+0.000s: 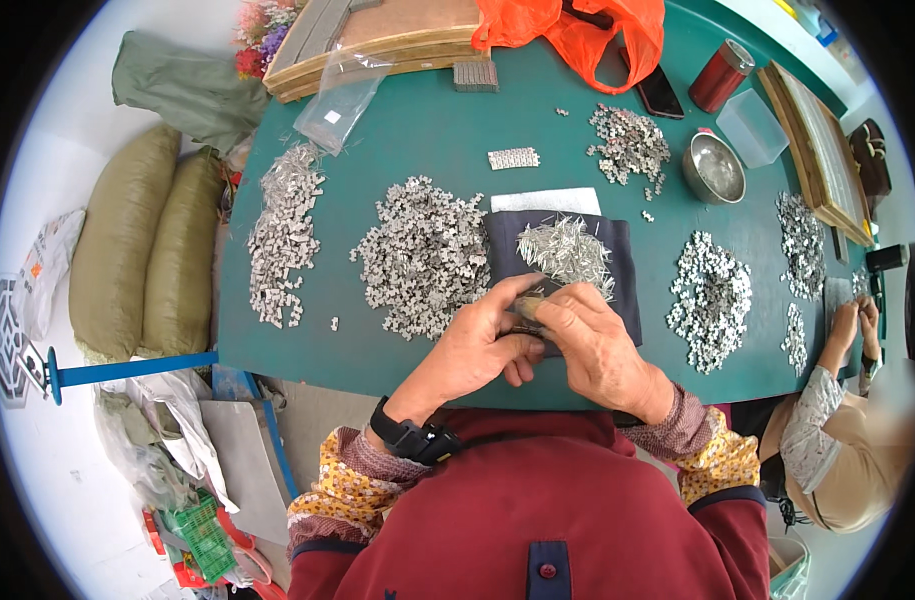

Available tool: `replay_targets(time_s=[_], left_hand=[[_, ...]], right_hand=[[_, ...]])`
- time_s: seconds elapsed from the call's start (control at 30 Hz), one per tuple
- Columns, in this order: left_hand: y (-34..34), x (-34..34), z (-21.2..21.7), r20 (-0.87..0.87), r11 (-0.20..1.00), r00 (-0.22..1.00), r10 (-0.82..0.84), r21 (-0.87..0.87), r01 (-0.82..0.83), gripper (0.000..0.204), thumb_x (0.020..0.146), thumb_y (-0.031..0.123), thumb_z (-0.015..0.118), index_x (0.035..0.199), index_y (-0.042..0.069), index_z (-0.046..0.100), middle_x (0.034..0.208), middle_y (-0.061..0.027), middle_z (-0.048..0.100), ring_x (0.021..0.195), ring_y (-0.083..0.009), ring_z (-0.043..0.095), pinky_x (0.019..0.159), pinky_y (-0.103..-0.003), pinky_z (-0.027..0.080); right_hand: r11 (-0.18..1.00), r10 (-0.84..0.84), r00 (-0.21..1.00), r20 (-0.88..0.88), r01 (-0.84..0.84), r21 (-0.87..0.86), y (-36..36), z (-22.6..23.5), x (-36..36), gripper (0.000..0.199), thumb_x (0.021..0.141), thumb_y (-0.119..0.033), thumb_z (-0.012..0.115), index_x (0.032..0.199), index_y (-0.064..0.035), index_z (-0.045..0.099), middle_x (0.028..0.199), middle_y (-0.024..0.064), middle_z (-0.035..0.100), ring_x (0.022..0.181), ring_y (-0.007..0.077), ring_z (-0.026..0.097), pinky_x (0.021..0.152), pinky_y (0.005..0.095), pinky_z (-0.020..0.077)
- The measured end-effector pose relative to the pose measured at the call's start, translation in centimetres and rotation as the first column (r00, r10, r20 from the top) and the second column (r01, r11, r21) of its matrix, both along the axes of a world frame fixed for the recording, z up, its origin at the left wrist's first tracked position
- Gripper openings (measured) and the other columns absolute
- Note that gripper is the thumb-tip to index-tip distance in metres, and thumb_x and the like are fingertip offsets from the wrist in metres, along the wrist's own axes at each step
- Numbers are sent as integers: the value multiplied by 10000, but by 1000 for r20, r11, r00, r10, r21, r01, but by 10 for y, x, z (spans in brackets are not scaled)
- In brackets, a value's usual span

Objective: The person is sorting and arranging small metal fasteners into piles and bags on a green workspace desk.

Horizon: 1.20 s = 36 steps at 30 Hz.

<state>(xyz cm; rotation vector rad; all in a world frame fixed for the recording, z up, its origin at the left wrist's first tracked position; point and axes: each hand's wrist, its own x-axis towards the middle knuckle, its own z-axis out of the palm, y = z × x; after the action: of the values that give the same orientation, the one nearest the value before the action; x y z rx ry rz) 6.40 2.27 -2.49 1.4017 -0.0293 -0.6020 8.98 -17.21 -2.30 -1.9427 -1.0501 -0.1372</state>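
My left hand and my right hand meet at the table's near edge, fingertips pinched together. Between them is something small and greyish, mostly covered by the fingers, that I cannot make out. Just beyond lies a dark cloth bearing a pile of thin silvery pins. A folded white cloth shows behind it. Left of my hands spreads a large heap of small grey metal pieces. A neat block of joined metal pieces lies farther back.
More metal pieces lie in heaps at left and right. Around the far side are a plastic bag, a wooden tray, an orange bag, a phone, a red can and a metal bowl. A co-worker's hands work at far right.
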Motion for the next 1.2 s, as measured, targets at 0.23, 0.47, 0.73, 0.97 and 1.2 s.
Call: replay_targets(time_s=[0.23, 0.47, 0.73, 0.97, 1.2], left_hand=[[-3, 1, 3, -36, 999, 999, -13, -50, 12, 623, 922, -41, 591, 1480, 37, 325, 846, -114, 663, 661, -183, 684, 565, -285, 574], [-1, 2, 0, -65, 996, 995, -80, -44, 77, 635, 928, -49, 568, 1496, 18, 294, 870, -137, 668, 690, -203, 697, 602, -297, 587], [7, 0, 5, -30, 984, 993, -110, -141, 104, 587, 958, -54, 496, 1502, 20, 286, 935, -167, 663, 752, -231, 703, 695, -330, 592], [10, 4, 7, -45, 980, 996, -71, -192, 61, 530, 969, -39, 495, 1467, 5, 320, 947, -181, 668, 761, -245, 708, 671, -334, 597], [8, 3, 0, -21, 973, 999, 26, -227, -30, 330, 970, -7, 535, 1288, -66, 470, 978, -173, 684, 809, -244, 718, 672, -322, 598]], right_hand=[[998, -47, 995, -90, 44, -34, -8, -13, -16, 475, 701, 120, 592, 1155, -15, 634, 938, 119, 564, 860, 314, 520, 759, 403, 471], [998, -38, 998, -45, 36, -44, -8, -12, -15, 417, 728, 102, 601, 1129, -9, 629, 947, 129, 557, 838, 320, 513, 748, 403, 472], [987, -138, 976, -171, 150, 61, -2, -14, -20, 355, 800, 80, 603, 1145, -1, 620, 904, 126, 561, 808, 310, 524, 728, 407, 466], [994, -88, 988, -126, 95, 56, 0, -8, -15, 385, 802, 71, 627, 1183, 26, 597, 885, 123, 558, 800, 292, 530, 717, 384, 472], [966, -195, 952, -237, 228, 120, 5, -11, -17, 404, 807, 124, 614, 1195, 22, 561, 870, 124, 537, 757, 237, 563, 675, 339, 496]])
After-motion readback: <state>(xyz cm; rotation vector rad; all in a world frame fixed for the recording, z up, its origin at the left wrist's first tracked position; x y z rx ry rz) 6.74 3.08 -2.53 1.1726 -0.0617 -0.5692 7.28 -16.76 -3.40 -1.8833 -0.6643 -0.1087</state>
